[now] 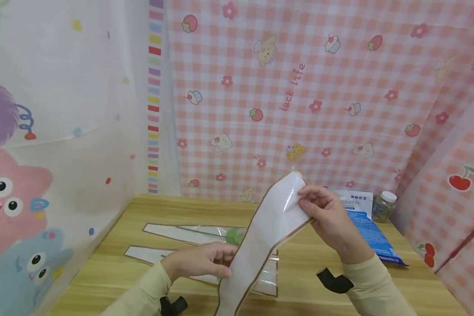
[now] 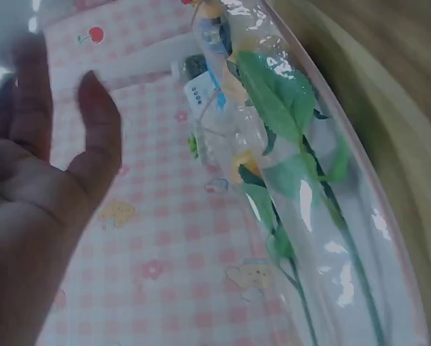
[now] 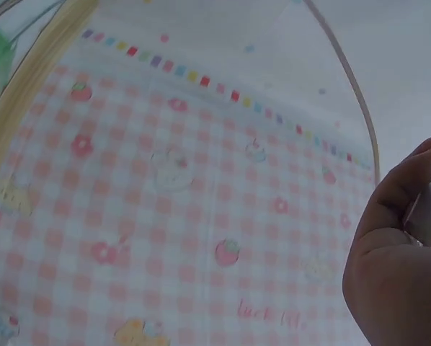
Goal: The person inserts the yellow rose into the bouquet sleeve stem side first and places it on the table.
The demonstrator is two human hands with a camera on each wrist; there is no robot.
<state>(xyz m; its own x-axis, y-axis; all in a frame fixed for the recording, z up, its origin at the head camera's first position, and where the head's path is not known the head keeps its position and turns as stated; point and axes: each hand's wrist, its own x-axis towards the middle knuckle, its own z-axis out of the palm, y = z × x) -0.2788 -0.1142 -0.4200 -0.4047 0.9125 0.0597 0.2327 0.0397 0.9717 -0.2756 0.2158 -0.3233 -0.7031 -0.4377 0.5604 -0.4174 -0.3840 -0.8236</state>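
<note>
- Left, on the worktop (image 1: 102,281): two flower sleeves (image 1: 162,229).
- Left hand (image 1: 203,261): fingers loose, at the white sleeve's left edge.
- Centre: white sleeve (image 1: 266,230), brown-edged, tilted, above the worktop.
- Right hand (image 1: 328,215): pinching its far right edge.
- Far right: blue packet (image 1: 369,237), jar (image 1: 384,207).

Long white sleeve (image 1: 261,237) (brown-edged, glossy up top), aslant, upper end in the right hand (image 1: 328,217)

At the far right of the wood-grained worktop (image 1: 300,281), we saw a white-lidded jar (image 1: 384,208) just beside blue-and-white packaging (image 1: 373,237). Behind, we saw a pink checked cloth (image 1: 320,96); on the left, a white sheet (image 1: 83,87) bore cartoon figures.
</note>
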